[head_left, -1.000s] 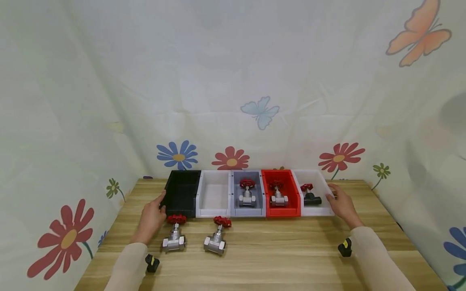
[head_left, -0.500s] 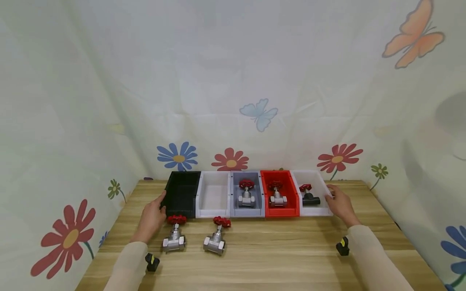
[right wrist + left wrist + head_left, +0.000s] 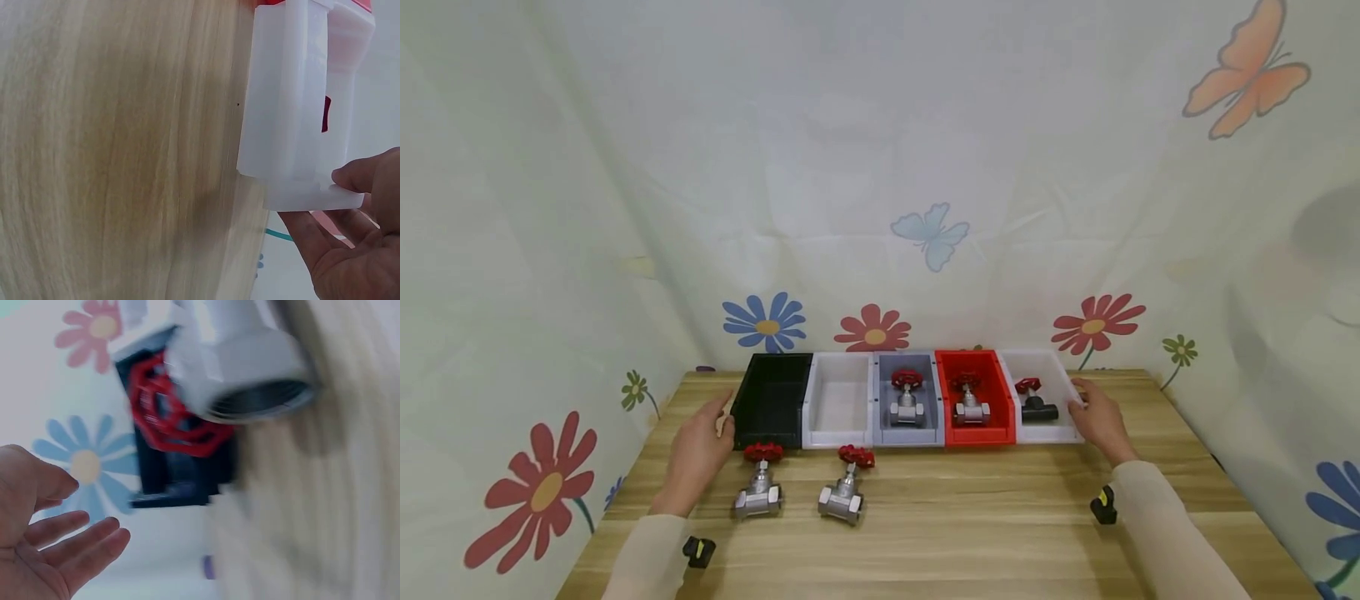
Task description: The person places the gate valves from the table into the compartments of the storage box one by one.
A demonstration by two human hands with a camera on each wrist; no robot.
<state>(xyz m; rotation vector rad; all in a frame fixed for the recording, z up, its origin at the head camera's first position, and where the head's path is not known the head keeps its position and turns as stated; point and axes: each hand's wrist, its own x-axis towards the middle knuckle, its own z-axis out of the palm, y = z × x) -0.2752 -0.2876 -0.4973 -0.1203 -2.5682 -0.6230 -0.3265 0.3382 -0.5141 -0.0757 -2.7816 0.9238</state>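
My left hand (image 3: 696, 450) is apart from the black bin (image 3: 772, 400), just left of it, with fingers loosely extended and nothing between them. In the left wrist view a gap shows between the fingers (image 3: 94, 550) and that bin. My right hand (image 3: 356, 244) pinches the side wall of the right-hand white bin (image 3: 294, 106), thumb inside and fingers outside. A dark valve with a red handwheel (image 3: 1037, 404) lies in that bin. Two steel valves with red handwheels lie on the table: one (image 3: 760, 492) before the black bin, the other (image 3: 842, 496) to its right.
Between the end bins stand another white bin (image 3: 841, 437), a grey bin (image 3: 910, 437) and a red bin (image 3: 981, 436). The grey and red ones each hold a steel valve. Behind the wooden table (image 3: 940, 525) hangs a flowered cloth (image 3: 820, 167).
My left hand has let go of the black bin's side and moved slightly left. The right hand stays at the white bin. The view has shifted a little.
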